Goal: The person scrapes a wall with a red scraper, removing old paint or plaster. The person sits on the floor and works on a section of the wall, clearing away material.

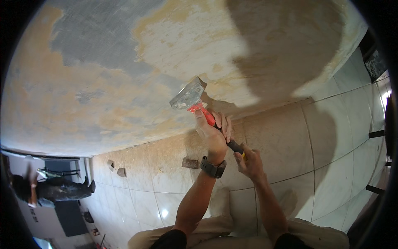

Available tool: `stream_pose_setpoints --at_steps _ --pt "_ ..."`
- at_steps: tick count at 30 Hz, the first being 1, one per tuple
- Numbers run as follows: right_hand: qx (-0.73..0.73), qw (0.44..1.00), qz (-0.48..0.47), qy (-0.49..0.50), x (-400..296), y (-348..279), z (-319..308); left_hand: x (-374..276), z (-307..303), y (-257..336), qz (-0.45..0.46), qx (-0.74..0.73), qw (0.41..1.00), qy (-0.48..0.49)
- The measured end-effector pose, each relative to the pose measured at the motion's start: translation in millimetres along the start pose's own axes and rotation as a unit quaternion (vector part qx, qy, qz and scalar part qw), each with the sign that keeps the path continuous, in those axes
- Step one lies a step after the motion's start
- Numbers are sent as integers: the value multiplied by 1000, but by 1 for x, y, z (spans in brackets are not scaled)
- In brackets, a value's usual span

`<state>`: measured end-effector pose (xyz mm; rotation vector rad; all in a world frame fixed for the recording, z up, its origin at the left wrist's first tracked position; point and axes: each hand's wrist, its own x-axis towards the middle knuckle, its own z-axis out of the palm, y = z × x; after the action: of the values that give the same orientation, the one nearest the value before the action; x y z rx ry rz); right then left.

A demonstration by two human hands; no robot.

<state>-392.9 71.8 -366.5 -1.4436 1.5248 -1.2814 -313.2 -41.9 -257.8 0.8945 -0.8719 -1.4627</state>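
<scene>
A wide-bladed wall scraper [190, 93] with a red neck and a dark handle is held in both hands. My left hand [213, 130] wraps the red neck, thumb along it, with a dark watch on the wrist. Farther down, my right hand [251, 163] grips the black and yellow end of the handle. The metal blade, spotted with residue, is at the patchy wall [174, 43]; whether its edge touches the surface I cannot tell. Grey, yellowish and whitish areas show on the wall, and a large shadow darkens its right part.
Dust covers the tiled floor [273, 146] along the wall's base. Small blocks, one a brown block [190, 163], lie on the tiles. At far left another person [59, 188] stands near a doorway. Dark furniture legs [377, 133] stick in from the right.
</scene>
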Motion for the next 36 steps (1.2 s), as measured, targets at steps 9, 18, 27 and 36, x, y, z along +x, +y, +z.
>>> stream_pose_setpoints --at_steps 9,18,27,36 --pt "9 999 40 -19 -4 -7 -3 -3 6 6 -2 -1 1000 8" --pt "24 999 32 -14 -1 -30 -17 -9 18 19 -6 -15 999 31" --pt "34 999 18 -3 -5 -37 -14 -17 24 30 19 18 999 21" --pt "37 999 14 5 -4 -44 -11 -19 32 40 34 34 998 44"
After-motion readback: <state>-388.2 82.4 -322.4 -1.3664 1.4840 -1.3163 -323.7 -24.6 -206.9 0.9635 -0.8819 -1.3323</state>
